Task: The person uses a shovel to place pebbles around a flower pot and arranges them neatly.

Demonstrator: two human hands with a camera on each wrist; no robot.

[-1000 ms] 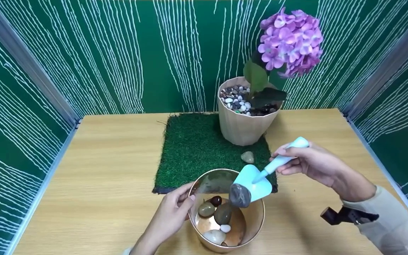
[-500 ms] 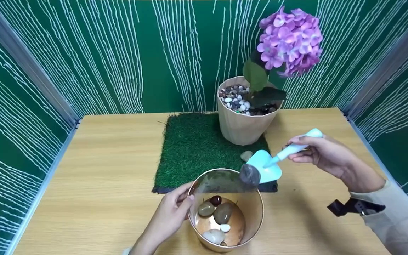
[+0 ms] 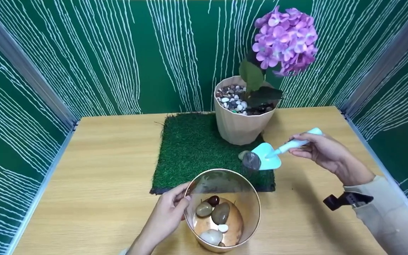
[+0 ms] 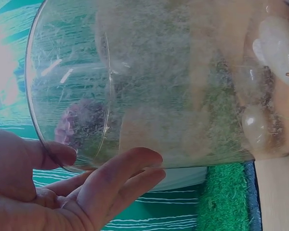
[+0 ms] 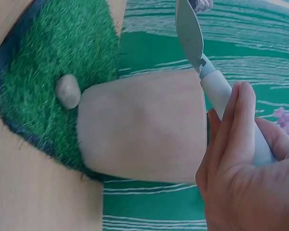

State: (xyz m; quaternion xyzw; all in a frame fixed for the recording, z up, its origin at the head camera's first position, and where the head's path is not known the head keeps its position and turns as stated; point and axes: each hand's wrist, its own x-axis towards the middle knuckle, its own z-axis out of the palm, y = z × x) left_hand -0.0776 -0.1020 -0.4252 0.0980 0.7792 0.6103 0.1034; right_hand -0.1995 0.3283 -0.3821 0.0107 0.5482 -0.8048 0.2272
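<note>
My left hand [image 3: 165, 214] holds a clear, amber-tinted bucket [image 3: 258, 212] by its left rim, the thumb at the edge and the fingers along the outer wall [image 4: 183, 96]. Inside lie several smooth stones, among them a brown one [image 3: 220, 213] and a small white one [image 3: 222, 228]. In my right hand [image 3: 326, 152] a light blue hand trowel [image 3: 269, 157] is gripped by its handle. A dark grey stone [image 3: 251, 161] rides at the blade's tip, beyond the bucket's rim. Behind it, partly covered in the head view, a pale stone [image 5: 68, 91] rests on the grass mat [image 3: 190, 152].
A beige pot [image 3: 243, 129] stands on the mat's back right, filled with pebbles [image 3: 232, 97] and bearing a purple hydrangea [image 3: 285, 40]. Green walls with white streaks enclose the wooden table [image 3: 112, 159] at the back and sides.
The trowel, carrying the dark stone, has moved from over the bucket back and slightly right, to above the mat. The left hand keeps its hold on the bucket; the head view has shifted slightly.
</note>
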